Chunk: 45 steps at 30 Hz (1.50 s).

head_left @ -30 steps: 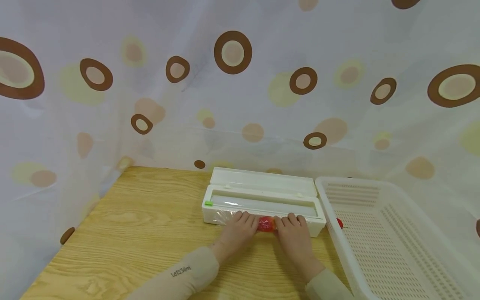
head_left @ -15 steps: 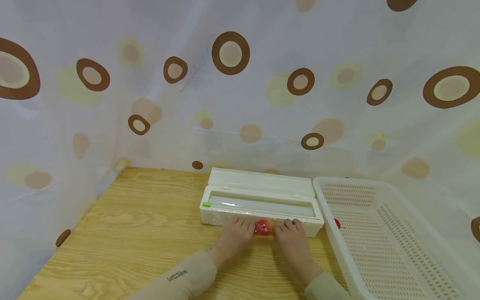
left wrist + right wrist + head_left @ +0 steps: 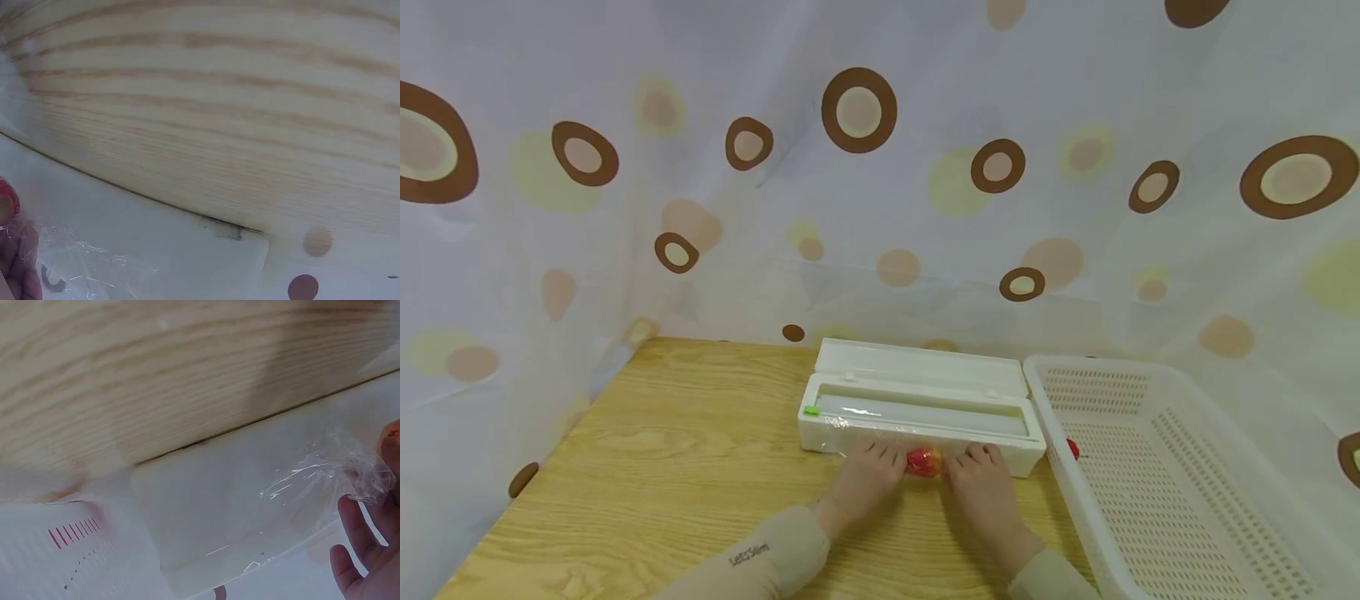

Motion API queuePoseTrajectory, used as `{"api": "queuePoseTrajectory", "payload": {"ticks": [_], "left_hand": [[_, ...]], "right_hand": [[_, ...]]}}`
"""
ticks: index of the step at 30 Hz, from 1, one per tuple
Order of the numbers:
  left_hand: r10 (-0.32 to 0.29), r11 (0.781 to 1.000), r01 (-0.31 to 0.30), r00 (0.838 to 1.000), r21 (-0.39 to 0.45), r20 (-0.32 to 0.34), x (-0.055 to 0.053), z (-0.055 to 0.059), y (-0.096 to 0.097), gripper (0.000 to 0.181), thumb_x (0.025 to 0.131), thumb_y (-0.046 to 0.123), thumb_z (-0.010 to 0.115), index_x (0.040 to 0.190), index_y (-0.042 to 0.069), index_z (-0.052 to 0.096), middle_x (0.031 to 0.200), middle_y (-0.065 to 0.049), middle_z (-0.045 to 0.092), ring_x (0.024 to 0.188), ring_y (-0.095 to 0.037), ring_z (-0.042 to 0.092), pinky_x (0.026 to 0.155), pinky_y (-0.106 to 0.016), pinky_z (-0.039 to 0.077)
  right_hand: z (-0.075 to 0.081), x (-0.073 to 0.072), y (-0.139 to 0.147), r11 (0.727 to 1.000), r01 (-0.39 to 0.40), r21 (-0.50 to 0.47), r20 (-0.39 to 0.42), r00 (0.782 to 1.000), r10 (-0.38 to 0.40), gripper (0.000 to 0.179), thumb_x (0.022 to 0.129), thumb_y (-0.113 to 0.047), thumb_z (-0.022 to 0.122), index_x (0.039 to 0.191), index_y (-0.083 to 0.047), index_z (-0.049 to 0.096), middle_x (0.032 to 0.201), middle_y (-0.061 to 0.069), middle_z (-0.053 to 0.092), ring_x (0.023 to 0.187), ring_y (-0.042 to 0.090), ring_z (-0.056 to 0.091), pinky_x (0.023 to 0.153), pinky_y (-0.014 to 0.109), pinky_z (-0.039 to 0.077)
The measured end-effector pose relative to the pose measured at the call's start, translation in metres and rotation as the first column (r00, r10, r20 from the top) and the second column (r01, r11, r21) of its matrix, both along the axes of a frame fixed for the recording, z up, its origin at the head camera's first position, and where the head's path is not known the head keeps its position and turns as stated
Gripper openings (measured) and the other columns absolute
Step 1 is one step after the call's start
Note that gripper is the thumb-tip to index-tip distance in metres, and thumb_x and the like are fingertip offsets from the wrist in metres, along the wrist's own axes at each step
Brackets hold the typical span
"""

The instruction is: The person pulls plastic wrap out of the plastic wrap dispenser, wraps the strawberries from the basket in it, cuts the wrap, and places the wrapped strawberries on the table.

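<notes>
A red-and-yellow fruit [image 3: 924, 462], its exact kind unclear, lies between my two hands in front of a long white cling film box [image 3: 816, 435]. Clear cling film [image 3: 312, 469] stretches from the box and bunches around the fruit. My left hand [image 3: 867, 483] grips the fruit's left end; at the edge of the left wrist view its thumb lies against the red skin, with film over the fingers. On the other side, my right hand [image 3: 983, 493] pinches gathered film at the fruit's right end with bent fingers. The palms are mostly hidden in the head view.
The box lid [image 3: 917, 367] stands raised at the back, and a white film roll [image 3: 917, 414] shows inside. A green slider [image 3: 811, 410] sits at its left end. Right of it stands a white perforated basket [image 3: 1150, 475] with a small red item [image 3: 1072, 448] inside. A patterned curtain [image 3: 898, 200] hangs behind.
Both hands have drawn the fruit slightly toward me, away from the box front. The fruit has rolled, so more yellow shows. The head view has shifted a little.
</notes>
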State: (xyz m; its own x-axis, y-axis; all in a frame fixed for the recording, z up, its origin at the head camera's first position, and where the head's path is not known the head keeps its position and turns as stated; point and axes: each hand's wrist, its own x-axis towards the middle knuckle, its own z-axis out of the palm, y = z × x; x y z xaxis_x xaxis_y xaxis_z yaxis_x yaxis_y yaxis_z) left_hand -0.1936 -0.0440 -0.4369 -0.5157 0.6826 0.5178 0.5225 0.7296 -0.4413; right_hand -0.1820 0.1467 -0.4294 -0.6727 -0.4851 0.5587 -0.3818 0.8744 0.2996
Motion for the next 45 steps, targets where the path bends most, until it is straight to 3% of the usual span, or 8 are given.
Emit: {"api": "queuePoseTrajectory", "payload": {"ticks": [5, 9, 15, 19, 22, 24, 32, 45], "left_hand": [[0.034, 0.999, -0.035, 0.996, 0.006, 0.084, 0.000, 0.001, 0.001, 0.016, 0.084, 0.019, 0.066, 0.099, 0.015, 0.067, 0.093, 0.004, 0.070, 0.086, -0.009, 0.064, 0.080, -0.023, 0.049], [-0.015, 0.975, -0.049, 0.959, 0.219, 0.284, 0.000, 0.003, -0.003, 0.021, 0.086, 0.022, 0.065, 0.104, 0.013, 0.065, 0.100, 0.001, 0.069, 0.095, -0.014, 0.063, 0.085, -0.028, 0.049], [-0.083, 0.745, -0.294, 0.850, 0.599, 0.520, 0.000, 0.016, -0.043, 0.012, 0.088, 0.023, 0.062, 0.085, 0.011, 0.065, 0.084, 0.000, 0.065, 0.077, -0.014, 0.059, 0.067, -0.027, 0.051], [0.005, 0.594, -0.607, 0.658, 0.527, 0.753, 0.001, 0.026, -0.078, 0.025, 0.089, 0.033, 0.061, 0.083, 0.010, 0.065, 0.078, -0.001, 0.065, 0.068, -0.013, 0.059, 0.057, -0.028, 0.046], [-0.105, 0.514, -0.715, 0.494, 0.473, 0.863, 0.000, 0.026, -0.089, 0.039, 0.090, 0.038, 0.058, 0.101, 0.001, 0.067, 0.094, -0.009, 0.069, 0.083, -0.021, 0.064, 0.069, -0.037, 0.052], [-0.224, 0.450, -0.744, 0.442, 0.494, 0.869, -0.003, 0.023, -0.088, 0.045, 0.091, 0.036, 0.058, 0.111, -0.003, 0.064, 0.103, -0.014, 0.069, 0.094, -0.024, 0.065, 0.080, -0.039, 0.053], [-0.413, 0.235, -0.786, 0.452, 0.572, 0.790, -0.010, 0.013, -0.076, 0.026, 0.091, 0.017, 0.058, 0.092, -0.006, 0.068, 0.089, -0.011, 0.068, 0.074, -0.013, 0.062, 0.072, -0.031, 0.053], [-0.462, 0.155, -0.841, 0.403, 0.519, 0.790, -0.009, 0.010, -0.082, 0.023, 0.090, 0.020, 0.060, 0.087, -0.002, 0.067, 0.074, 0.001, 0.064, 0.067, -0.009, 0.056, 0.060, -0.023, 0.042]], "right_hand": [[0.000, -0.002, 0.001, 1.000, -0.020, -0.018, -0.014, 1.000, 0.019, 0.018, 0.070, -0.023, 0.079, 0.077, -0.011, 0.067, 0.071, -0.001, 0.068, 0.075, 0.018, 0.056, 0.078, 0.035, 0.044], [0.002, -0.001, 0.002, 1.000, -0.018, -0.002, 0.007, 1.000, 0.018, 0.017, 0.070, -0.022, 0.079, 0.076, -0.012, 0.068, 0.070, -0.002, 0.068, 0.074, 0.016, 0.054, 0.079, 0.035, 0.043], [0.002, -0.004, 0.006, 0.998, -0.052, -0.019, 0.031, 0.998, 0.052, 0.015, 0.070, -0.022, 0.079, 0.073, -0.014, 0.066, 0.069, -0.004, 0.067, 0.074, 0.016, 0.052, 0.079, 0.034, 0.042], [0.002, -0.006, 0.007, 0.997, -0.074, -0.034, 0.031, 0.997, 0.075, 0.014, 0.070, -0.022, 0.079, 0.073, -0.014, 0.067, 0.069, -0.005, 0.067, 0.073, 0.016, 0.050, 0.079, 0.034, 0.042], [0.002, -0.007, 0.008, 0.997, -0.076, -0.032, 0.027, 0.997, 0.077, 0.015, 0.069, -0.022, 0.079, 0.073, -0.014, 0.067, 0.068, -0.004, 0.067, 0.073, 0.015, 0.050, 0.079, 0.034, 0.042], [0.003, -0.007, 0.009, 0.996, -0.081, -0.036, 0.025, 0.996, 0.082, 0.016, 0.069, -0.022, 0.079, 0.072, -0.014, 0.066, 0.067, -0.004, 0.066, 0.072, 0.015, 0.051, 0.079, 0.034, 0.042], [0.002, -0.006, 0.007, 0.994, -0.094, -0.054, 0.035, 0.995, 0.096, 0.015, 0.069, -0.021, 0.078, 0.071, -0.014, 0.065, 0.068, -0.004, 0.066, 0.074, 0.015, 0.052, 0.081, 0.035, 0.043], [0.000, -0.009, 0.009, 0.995, -0.089, -0.045, 0.024, 0.996, 0.090, 0.015, 0.070, -0.022, 0.078, 0.070, -0.014, 0.065, 0.067, -0.004, 0.066, 0.072, 0.015, 0.051, 0.081, 0.034, 0.043]]}}
